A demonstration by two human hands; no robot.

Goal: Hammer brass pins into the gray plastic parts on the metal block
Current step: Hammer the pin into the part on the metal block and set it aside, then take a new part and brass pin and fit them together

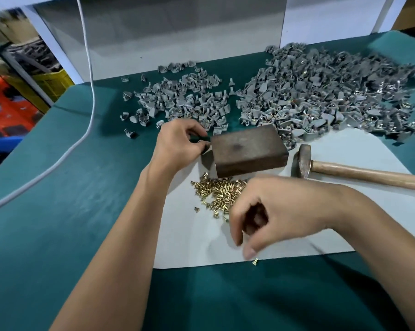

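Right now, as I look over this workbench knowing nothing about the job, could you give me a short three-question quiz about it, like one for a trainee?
1. True or false: the wooden-handled steel hammer is gripped in the right hand.
2. Multiple choice: the heap of small brass pins lies (A) on top of the dark rectangular metal block, (B) on the pale sheet just in front of the block, (C) among the big pile of gray plastic parts.
3. Which hand pinches a small gray part at the block's left edge?

Key: 1 false, the hammer lies on the sheet; 2 B; 3 the left hand.
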